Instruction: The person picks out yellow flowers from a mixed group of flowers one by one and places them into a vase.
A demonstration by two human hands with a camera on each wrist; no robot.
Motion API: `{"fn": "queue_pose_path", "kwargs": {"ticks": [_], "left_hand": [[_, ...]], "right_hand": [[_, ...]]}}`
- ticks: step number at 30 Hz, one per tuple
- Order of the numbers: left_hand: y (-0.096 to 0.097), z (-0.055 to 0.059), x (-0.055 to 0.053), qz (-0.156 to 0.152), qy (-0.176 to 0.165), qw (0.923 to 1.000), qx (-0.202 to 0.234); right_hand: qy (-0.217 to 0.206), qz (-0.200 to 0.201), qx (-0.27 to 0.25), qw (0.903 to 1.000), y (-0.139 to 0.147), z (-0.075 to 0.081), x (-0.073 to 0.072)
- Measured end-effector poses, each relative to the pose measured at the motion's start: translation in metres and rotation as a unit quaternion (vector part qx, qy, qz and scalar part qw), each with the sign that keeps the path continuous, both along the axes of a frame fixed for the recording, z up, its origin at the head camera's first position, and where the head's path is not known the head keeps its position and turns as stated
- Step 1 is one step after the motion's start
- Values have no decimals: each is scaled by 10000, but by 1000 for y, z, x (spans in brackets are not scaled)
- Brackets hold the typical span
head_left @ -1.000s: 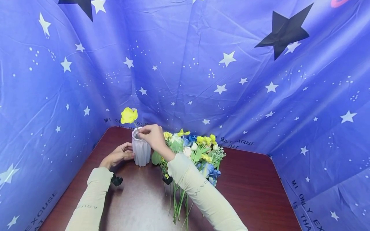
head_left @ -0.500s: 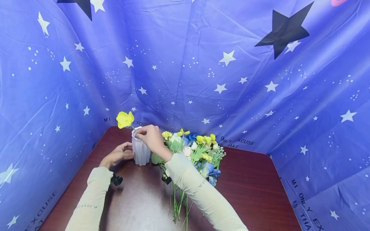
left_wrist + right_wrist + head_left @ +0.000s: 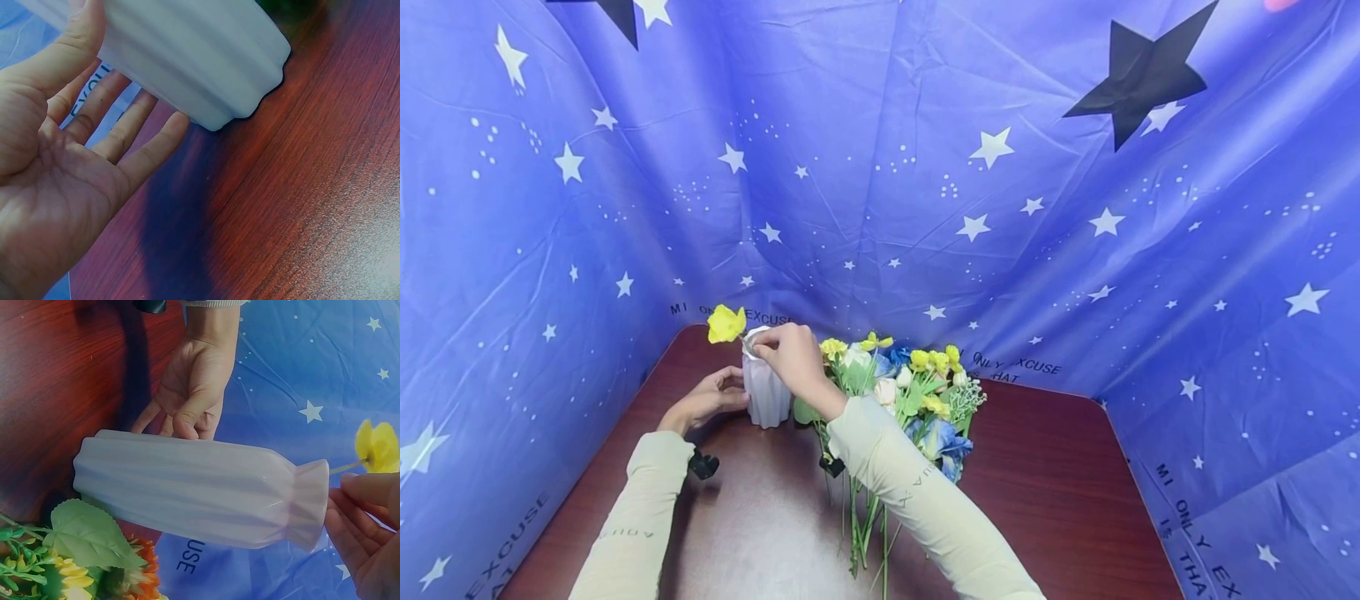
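Note:
A pale, fluted vase (image 3: 767, 392) stands upright toward the back left of the table. My left hand (image 3: 707, 402) touches its left side with fingertips and thumb, palm away from it; the left wrist view shows those fingers spread and mostly straight beside the vase (image 3: 187, 56). At the vase's mouth my right hand (image 3: 796, 360) pinches the stem of a yellow artificial flower (image 3: 727, 323). Its bloom leans left beyond the rim. In the right wrist view the stem runs from the yellow bloom (image 3: 377, 447) to the mouth, its lower part hidden.
Right of the vase lies a bunch of artificial flowers (image 3: 936, 408) in yellow, white and blue, green stems (image 3: 856, 533) toward the front. An orange bloom (image 3: 145, 569) shows in the right wrist view. A blue starry cloth (image 3: 865, 167) surrounds the reddish-brown table (image 3: 1045, 500).
The yellow flower has come down toward the vase's mouth and tilted to the left. My right hand has shifted slightly left at the rim. The left hand stays against the vase.

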State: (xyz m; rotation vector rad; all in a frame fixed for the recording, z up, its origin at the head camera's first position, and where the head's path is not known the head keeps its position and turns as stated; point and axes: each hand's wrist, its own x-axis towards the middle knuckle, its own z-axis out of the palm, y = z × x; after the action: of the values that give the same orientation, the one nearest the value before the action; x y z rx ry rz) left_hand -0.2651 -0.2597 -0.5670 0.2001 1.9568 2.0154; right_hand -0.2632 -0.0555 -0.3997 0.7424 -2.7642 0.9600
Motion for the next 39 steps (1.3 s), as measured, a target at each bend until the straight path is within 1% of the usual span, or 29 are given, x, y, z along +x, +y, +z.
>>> {"fn": "queue_pose_path", "kwargs": {"ticks": [6, 13, 20, 21, 23, 28, 31, 34, 39], "left_hand": [[2, 1, -1, 48, 44, 9998, -187], [3, -1, 0, 49, 50, 9997, -214], [3, -2, 1, 70, 71, 9998, -150], [2, -2, 1, 38, 99, 9998, -142], [2, -2, 1, 51, 79, 9999, -120], [3, -3, 1, 62, 34, 10000, -16], [2, -2, 1, 60, 49, 10000, 5], [2, -2, 1, 153, 6, 9999, -55], [2, 1, 3, 166, 3, 9998, -53]], "right_hand": [[-16, -14, -85, 10000, 1, -1, 0], [-85, 76, -216, 9997, 4, 0, 1], [-139, 468, -705, 9963, 13, -1, -4], [-85, 491, -761, 9959, 15, -2, -6], [-142, 516, -980, 9937, 19, -3, -9], [-186, 413, -1361, 9897, 34, -1, -16], [-198, 302, -1432, 9890, 44, 0, -20], [-329, 143, -1575, 9869, 55, -1, -24], [-528, -264, -1714, 9834, 71, -3, -28]]}}
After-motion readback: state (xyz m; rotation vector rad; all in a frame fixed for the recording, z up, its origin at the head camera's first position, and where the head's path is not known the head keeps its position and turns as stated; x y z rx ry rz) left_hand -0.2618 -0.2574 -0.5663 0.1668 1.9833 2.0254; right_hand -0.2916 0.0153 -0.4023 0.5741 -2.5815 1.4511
